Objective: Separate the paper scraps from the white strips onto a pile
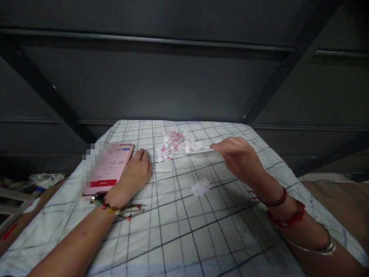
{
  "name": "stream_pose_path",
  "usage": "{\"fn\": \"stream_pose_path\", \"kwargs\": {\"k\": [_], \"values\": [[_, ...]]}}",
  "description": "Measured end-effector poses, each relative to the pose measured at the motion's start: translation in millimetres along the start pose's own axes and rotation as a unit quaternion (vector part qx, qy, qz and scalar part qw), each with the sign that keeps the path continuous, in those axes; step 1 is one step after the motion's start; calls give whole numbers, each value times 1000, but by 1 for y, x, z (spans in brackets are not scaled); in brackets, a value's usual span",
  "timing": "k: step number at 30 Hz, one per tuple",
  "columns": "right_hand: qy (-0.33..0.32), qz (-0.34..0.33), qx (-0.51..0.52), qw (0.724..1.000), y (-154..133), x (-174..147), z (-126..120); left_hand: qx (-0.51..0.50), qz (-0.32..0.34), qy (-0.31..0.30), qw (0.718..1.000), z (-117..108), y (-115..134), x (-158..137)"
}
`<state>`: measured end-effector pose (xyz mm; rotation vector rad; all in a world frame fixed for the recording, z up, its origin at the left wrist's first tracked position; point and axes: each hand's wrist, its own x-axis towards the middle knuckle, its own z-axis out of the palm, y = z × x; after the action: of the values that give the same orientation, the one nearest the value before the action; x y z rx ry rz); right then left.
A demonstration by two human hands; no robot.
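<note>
My left hand [137, 169] lies palm down on the checked cloth, its fingers resting loosely, with nothing held. Beside it, partly under my wrist, is a pink phone [121, 156] with a lit screen. My right hand [240, 157] is closed in a pinch on a thin white stick-like thing [200, 151]; its exact kind is not clear. The far end of this thing reaches the edge of a heap of torn white and pink paper scraps [175, 143]. Nearer to me sits a smaller pile of white paper scraps [201, 187], apart from both hands.
A white cloth with dark grid lines [173, 234] covers the table. Dark panels [161, 80] stand right behind its far edge. At the lower left are a pale frame [14, 204] and some clutter. Wooden floor [337, 200] shows at the right.
</note>
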<state>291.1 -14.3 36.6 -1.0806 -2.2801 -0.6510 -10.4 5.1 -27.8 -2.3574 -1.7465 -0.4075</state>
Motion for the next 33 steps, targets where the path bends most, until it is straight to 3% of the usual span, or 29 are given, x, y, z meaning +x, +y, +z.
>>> {"fn": "stream_pose_path", "kwargs": {"k": [5,10,14,18,21,33], "values": [[32,0,-50,998,-3,3,-1,14,-5,-21,1000,-1,0,0],[-5,-18,-34,999,-7,4,1,15,-4,-24,1000,0,-1,0],[7,-30,-1,1000,-5,2,-3,8,0,-29,1000,0,-1,1],[22,-19,-30,999,-5,3,-4,6,-2,-28,1000,0,-1,1],[-4,-19,-58,998,-5,4,-3,10,-6,-26,1000,0,-1,1],[-21,-14,-45,999,13,-2,-18,12,5,-13,1000,3,-3,1]]}}
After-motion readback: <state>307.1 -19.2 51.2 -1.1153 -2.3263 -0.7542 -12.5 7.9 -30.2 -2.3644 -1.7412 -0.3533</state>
